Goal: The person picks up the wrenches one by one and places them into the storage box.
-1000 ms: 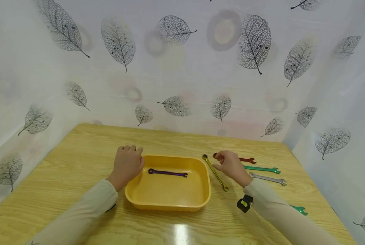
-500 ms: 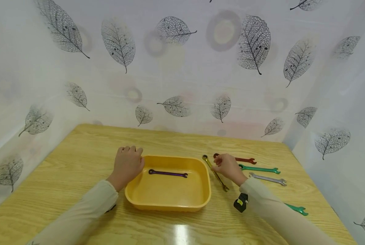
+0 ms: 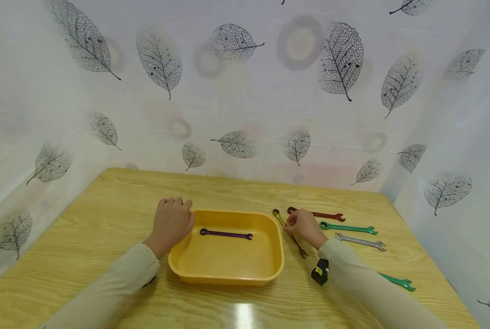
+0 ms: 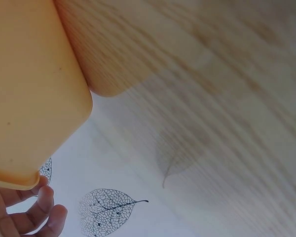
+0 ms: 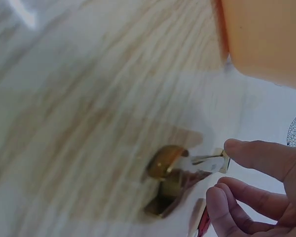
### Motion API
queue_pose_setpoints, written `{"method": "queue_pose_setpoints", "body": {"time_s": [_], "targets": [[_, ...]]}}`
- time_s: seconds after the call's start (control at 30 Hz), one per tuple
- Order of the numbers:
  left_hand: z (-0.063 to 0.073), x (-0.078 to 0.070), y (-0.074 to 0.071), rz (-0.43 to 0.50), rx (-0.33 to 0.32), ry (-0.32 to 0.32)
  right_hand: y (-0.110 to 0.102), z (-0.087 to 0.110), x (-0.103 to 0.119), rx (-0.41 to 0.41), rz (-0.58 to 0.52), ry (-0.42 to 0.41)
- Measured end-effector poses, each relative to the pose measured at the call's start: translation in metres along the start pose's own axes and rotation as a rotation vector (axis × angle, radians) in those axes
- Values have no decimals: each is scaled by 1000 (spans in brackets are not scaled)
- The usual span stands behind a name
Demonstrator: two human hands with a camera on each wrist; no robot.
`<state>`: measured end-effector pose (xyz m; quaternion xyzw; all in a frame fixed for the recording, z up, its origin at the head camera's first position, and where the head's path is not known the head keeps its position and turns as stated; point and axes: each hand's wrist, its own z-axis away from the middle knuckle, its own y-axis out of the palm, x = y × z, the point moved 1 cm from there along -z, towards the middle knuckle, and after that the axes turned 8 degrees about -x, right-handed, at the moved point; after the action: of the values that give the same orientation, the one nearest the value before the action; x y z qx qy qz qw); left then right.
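The left hand grips the upper left corner of a yellow plastic tray. In the left wrist view its curled fingers show at the tray's rim. A purple combination wrench lies inside the tray. Just right of the tray, the right hand has thumb and fingers around the middle of a gold ratchet wrench, which lies slanted on the table. The right wrist view shows the thumb touching the gold wrench, with the other fingers curled below it.
Right of the right hand lie a red wrench, a green wrench and a silver wrench. Another green wrench is partly hidden by the right sleeve. A leaf-patterned curtain surrounds the wooden table.
The right hand has moved left and slightly down onto the gold wrench, uncovering more of the red and green wrenches. The left hand and tray keep their places.
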<state>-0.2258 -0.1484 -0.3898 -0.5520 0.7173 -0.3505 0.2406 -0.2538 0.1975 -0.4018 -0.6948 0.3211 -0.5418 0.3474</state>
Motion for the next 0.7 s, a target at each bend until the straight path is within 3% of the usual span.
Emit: {"method": "queue_pose_setpoints", "body": {"time_s": [0.7], "targets": [[0, 0, 2, -1, -7, 1, 4, 0, 3, 17, 29, 67]]}}
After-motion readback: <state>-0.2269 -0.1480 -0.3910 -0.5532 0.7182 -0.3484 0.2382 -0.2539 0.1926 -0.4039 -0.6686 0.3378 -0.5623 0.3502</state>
